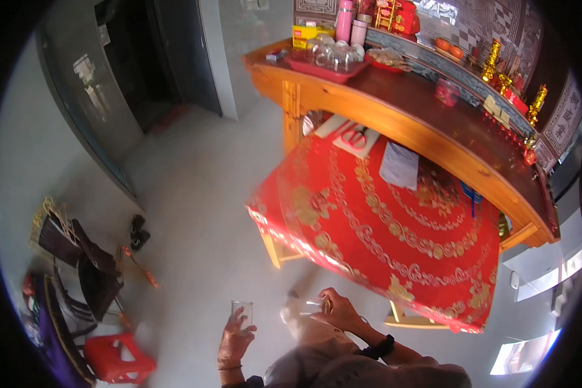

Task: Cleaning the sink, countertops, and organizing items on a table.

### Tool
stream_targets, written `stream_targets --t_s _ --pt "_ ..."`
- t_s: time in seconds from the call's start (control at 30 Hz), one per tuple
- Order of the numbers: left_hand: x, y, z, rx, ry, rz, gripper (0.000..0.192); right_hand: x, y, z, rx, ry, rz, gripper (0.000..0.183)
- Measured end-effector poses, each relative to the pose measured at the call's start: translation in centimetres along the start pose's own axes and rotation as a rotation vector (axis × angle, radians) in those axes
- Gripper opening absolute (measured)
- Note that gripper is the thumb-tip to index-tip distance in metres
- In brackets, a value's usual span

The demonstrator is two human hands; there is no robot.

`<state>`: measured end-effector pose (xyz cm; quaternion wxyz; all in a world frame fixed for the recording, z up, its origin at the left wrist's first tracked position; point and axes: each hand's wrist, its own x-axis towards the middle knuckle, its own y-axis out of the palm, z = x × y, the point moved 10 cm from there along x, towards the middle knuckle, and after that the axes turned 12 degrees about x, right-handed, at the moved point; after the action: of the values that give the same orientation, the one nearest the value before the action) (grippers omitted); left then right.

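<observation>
My left hand point(236, 337) is wrapped around a clear drinking glass point(243, 309), which stands roughly upright above the floor. To its right, my right hand point(342, 313) grips a second clear glass point(312, 307), tipped on its side with one end pointing left. Something brownish shows at the end near my right fingers; I cannot tell what it is. Both hands are in front of my body, on the near side of a table with a red, gold-patterned tablecloth point(339, 228).
Behind the red-covered table rises a wooden altar table point(397, 116), bearing a red tray point(320, 70) of upturned glasses, a pink vacuum flask point(344, 22) and gold ornaments point(491, 60). Red-handled scissors point(354, 139) and paper point(399, 166) lie beneath its edge. A red plastic stool point(119, 358) and dark chair point(97, 281) stand left.
</observation>
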<state>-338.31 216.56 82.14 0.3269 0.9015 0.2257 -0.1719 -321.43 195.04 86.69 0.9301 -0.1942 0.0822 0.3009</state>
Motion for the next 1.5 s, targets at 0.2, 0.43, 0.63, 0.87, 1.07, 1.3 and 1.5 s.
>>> stream_targets --t_s 0.2,0.43,0.63,0.87,1.07,1.3,1.5 --pt "10.9 2.2 -10.8 0.12 0.054 0.127 0.071 10.9 -1.8 8.1 0.014 -0.19 -0.027 0.058" --pt "22.9 7.6 -30.0 0.559 0.267 0.175 0.061 16.6 -6.9 15.6 0.076 -0.063 -0.074 0.046" --pt "34.7 21.6 -44.8 0.897 0.564 0.375 0.054 20.4 -13.7 22.3 -0.034 -0.256 -0.334 0.039" --pt "44.3 40.7 -52.2 1.163 0.799 0.724 0.043 27.6 -19.5 33.6 -0.054 -0.575 -0.58 0.037" --pt "48.9 51.0 -55.6 1.321 1.287 0.746 0.035 35.3 -24.0 41.7 0.008 -0.675 -0.696 0.044" --pt "53.5 58.5 -57.3 1.338 1.344 0.736 0.044 44.9 -28.3 44.2 -0.385 -0.316 -0.954 0.055" --pt "51.0 63.2 -57.4 1.135 1.54 0.786 0.043 50.1 -27.3 42.2 -0.668 -0.398 -1.08 0.051"
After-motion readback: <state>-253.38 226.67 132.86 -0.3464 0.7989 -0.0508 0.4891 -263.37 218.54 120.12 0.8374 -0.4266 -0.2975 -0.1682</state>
